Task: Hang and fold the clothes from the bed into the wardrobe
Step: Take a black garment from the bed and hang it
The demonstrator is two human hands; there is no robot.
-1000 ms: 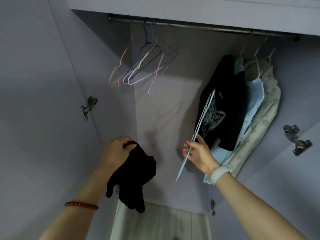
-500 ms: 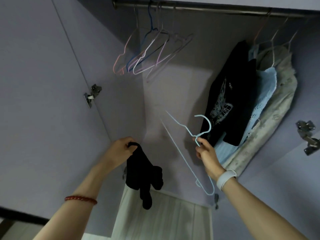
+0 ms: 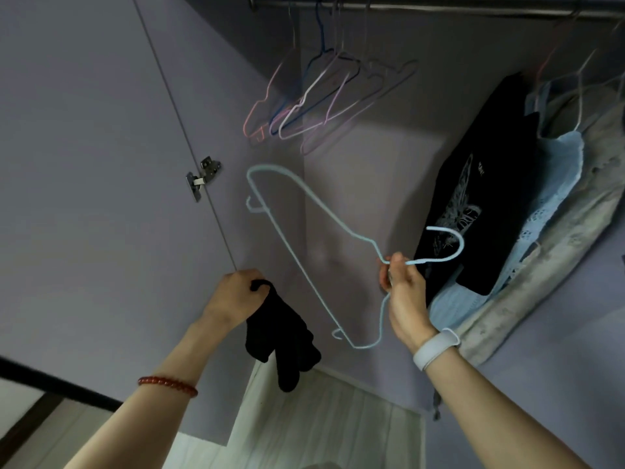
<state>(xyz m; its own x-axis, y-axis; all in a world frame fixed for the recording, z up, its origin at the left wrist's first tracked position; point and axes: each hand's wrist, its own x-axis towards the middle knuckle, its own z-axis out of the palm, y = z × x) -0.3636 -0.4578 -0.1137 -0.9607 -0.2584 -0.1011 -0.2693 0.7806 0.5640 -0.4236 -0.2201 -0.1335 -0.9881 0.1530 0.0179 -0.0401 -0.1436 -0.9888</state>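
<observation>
Wardrobe point(image 3: 101, 164), hung clothes point(image 3: 500, 198), empty hangers point(image 3: 324, 96)

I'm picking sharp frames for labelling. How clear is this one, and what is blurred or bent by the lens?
Head view: dim, even light, no glare; the light blue hanger in the right hand is crisp, the empty hangers on the rail look smeared, the black garment in the left hand shows no detail, and wide-angle distortion tilts the wardrobe walls.
</observation>
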